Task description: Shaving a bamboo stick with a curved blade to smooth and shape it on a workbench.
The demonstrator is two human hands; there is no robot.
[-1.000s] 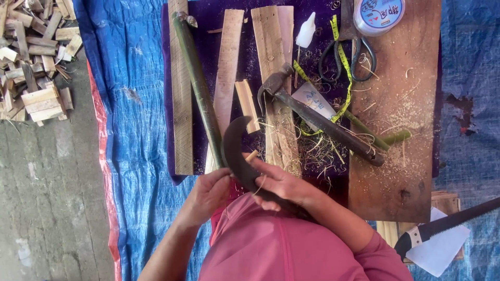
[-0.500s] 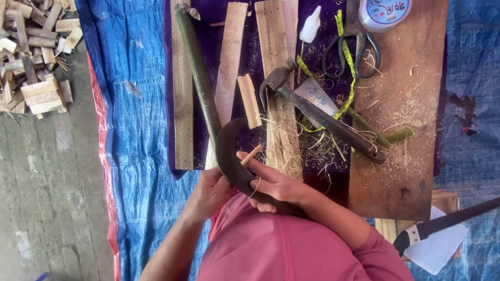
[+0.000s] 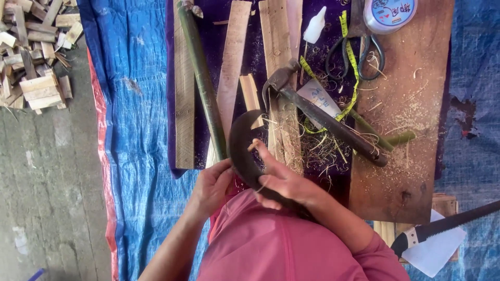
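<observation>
A blue tarp [image 3: 135, 104] spreads beyond the left hand [image 3: 212, 184]; planks [image 3: 232, 73] and a hammer [image 3: 317, 114] lie ahead. The right hand [image 3: 284, 179] is closed around a curved sickle [image 3: 240, 148] (blade arcing just ahead), its fingertips pinching a small sliver [image 3: 253, 146]; the left hand, fingers curled, touches the blade's near side.

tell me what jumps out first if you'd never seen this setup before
The dark curved blade at the centre, gripped by the right hand with the left hand beside it, draws the eye first. Above it, wooden planks and a long green bamboo stalk lie on purple cloth over a blue tarp. To the right, a hammer lies diagonally among shavings.
</observation>
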